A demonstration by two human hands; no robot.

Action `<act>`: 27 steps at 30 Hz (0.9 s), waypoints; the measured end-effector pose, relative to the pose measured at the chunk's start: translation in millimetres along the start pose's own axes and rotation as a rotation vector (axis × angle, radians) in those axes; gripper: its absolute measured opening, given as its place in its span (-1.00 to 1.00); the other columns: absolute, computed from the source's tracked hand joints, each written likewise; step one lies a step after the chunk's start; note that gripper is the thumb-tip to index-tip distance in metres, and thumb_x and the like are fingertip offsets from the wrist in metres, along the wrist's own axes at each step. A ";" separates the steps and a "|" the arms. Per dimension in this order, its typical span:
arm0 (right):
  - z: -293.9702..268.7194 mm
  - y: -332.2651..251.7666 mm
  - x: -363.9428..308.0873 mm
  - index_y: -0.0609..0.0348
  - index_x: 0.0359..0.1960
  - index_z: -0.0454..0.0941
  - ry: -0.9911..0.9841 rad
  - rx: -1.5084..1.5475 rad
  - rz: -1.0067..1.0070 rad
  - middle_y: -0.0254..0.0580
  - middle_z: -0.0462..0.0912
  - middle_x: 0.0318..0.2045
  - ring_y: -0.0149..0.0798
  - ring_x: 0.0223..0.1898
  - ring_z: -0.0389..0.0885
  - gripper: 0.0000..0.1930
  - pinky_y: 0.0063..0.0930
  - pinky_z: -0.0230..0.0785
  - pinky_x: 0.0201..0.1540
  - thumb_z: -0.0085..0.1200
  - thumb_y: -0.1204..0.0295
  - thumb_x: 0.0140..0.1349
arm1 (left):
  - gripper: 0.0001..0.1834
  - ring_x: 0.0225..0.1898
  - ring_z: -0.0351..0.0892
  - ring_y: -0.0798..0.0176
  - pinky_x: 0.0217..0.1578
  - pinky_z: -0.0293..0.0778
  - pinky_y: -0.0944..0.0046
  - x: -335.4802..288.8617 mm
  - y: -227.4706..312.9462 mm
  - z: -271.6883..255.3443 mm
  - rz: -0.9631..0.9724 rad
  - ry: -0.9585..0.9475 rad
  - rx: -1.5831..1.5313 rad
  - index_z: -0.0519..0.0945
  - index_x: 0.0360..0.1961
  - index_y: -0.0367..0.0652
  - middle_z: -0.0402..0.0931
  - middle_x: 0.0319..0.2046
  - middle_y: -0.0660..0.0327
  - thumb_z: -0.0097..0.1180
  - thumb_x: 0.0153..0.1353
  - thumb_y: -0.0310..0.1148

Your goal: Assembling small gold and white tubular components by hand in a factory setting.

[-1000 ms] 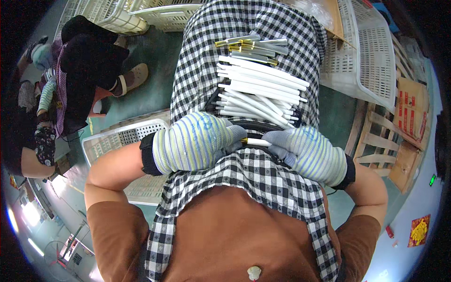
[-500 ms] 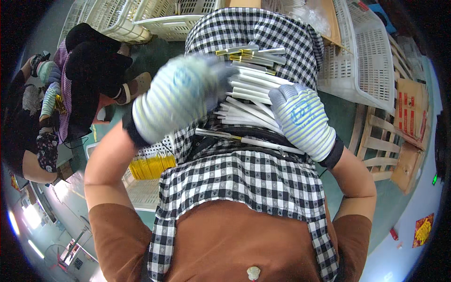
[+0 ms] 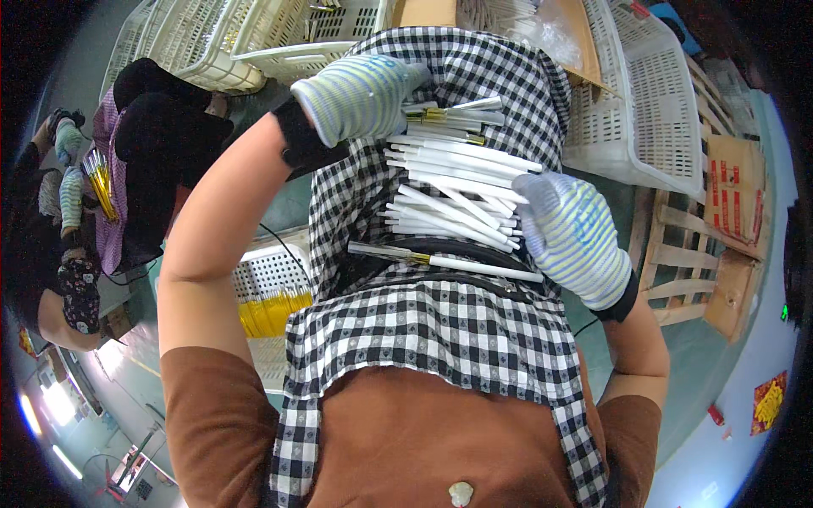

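Note:
Across my lap lie several slim white handles, roughly side by side, with some crossing in the nearer bundle. Beyond them are brush parts with silver and gold metal sections. My left hand, in a striped grey-palmed glove, is at the left ends of these metal sections; its fingers are curled and what they hold is hidden. My right hand, gloved alike, has its fingers closed at the right end of a white handle. Nearest my waist, one brush with a white handle, gold band and silvery head lies crosswise on the apron.
White plastic crates stand at the far left, another crate at the right. A cardboard box holds pale sticks and clear film. Yellow-handled brushes fill a basket at my left. Left, a gloved co-worker holds yellow brushes.
My left hand has moved up and away from over the white handles. My right hand has shifted slightly right and nearer, uncovering more handle ends.

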State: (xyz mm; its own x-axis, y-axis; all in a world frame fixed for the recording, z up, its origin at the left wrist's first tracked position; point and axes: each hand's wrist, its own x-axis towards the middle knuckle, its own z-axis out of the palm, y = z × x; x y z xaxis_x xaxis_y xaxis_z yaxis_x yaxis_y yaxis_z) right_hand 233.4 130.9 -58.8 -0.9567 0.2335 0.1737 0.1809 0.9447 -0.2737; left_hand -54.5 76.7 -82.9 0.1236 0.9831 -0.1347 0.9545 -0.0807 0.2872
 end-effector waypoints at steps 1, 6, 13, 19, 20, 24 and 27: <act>-1.2 1.3 -2.7 0.18 -0.17 0.47 0.008 -0.003 0.052 -0.08 0.54 -0.44 -0.06 -0.42 0.53 -0.69 -0.19 0.37 -0.35 0.13 0.38 0.02 | -0.65 -0.28 0.57 -0.11 -0.26 0.50 0.06 -6.7 1.1 -2.1 -0.001 -0.005 0.002 0.57 -0.13 -0.16 0.59 -0.33 -0.06 0.13 0.00 -0.34; -16.2 4.2 -9.0 0.14 -0.19 0.54 0.043 0.075 0.104 -0.18 0.51 -0.60 -0.07 -0.57 0.50 -0.73 -0.22 0.33 -0.50 0.19 0.32 0.10 | -0.82 -0.45 0.48 0.35 -0.38 0.43 0.37 -50.3 -12.8 -5.4 -0.166 0.287 -0.943 0.53 -0.38 -0.24 0.49 -0.49 0.25 0.20 0.02 -0.38; -29.8 -0.2 -7.4 0.11 -0.16 0.56 0.078 0.053 0.007 -0.17 0.50 -0.60 -0.07 -0.55 0.50 -0.71 -0.22 0.31 -0.48 0.22 0.36 0.06 | -0.75 -0.39 0.62 0.25 -0.40 0.58 0.36 -109.1 15.3 -2.6 -0.199 0.286 -1.896 0.53 -0.22 -0.30 0.57 -0.29 0.05 0.24 0.04 -0.54; -39.5 -11.1 -1.2 0.08 -0.15 0.56 0.041 0.088 0.008 -0.17 0.53 -0.57 -0.08 -0.53 0.52 -0.70 -0.23 0.32 -0.47 0.23 0.37 0.04 | -0.75 -0.31 0.63 0.17 -0.35 0.63 0.31 -114.4 41.0 2.6 -0.144 0.238 -1.989 0.54 -0.21 -0.30 0.54 -0.22 -0.03 0.23 0.04 -0.56; -40.5 -12.7 -0.9 0.08 -0.15 0.56 0.039 0.089 0.008 -0.17 0.53 -0.57 -0.08 -0.53 0.52 -0.70 -0.23 0.32 -0.47 0.23 0.37 0.04 | -0.75 -0.30 0.63 0.16 -0.31 0.65 0.28 -115.1 40.5 4.5 -0.149 0.210 -1.978 0.54 -0.21 -0.31 0.53 -0.20 -0.03 0.24 0.03 -0.55; -41.2 -14.6 -1.7 0.08 -0.13 0.55 0.029 0.064 -0.019 -0.19 0.53 -0.57 -0.11 -0.54 0.52 -0.66 -0.24 0.31 -0.48 0.25 0.37 0.01 | -0.70 -0.36 0.63 0.24 -0.37 0.62 0.36 -114.5 54.2 2.1 -0.153 0.233 -1.875 0.56 -0.19 -0.32 0.56 -0.26 0.03 0.28 0.03 -0.46; -36.4 -15.5 -4.7 0.10 -0.15 0.53 0.032 0.066 -0.066 -0.22 0.51 -0.63 -0.12 -0.60 0.50 -0.65 -0.24 0.28 -0.55 0.26 0.38 -0.02 | -0.64 -0.57 0.53 0.38 -0.56 0.46 0.46 -119.0 74.6 -16.5 -0.494 0.038 -1.657 0.57 -0.19 -0.27 0.55 -0.51 0.20 0.33 -0.03 -0.37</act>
State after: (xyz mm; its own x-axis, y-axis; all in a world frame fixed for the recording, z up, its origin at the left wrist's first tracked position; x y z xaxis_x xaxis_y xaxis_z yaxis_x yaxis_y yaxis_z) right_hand 243.3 123.6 -20.9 -0.9582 0.1793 0.2229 0.1013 0.9413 -0.3220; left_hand -2.5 -43.6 -29.8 -0.1003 0.8662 -0.4896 -0.3770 0.4223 0.8243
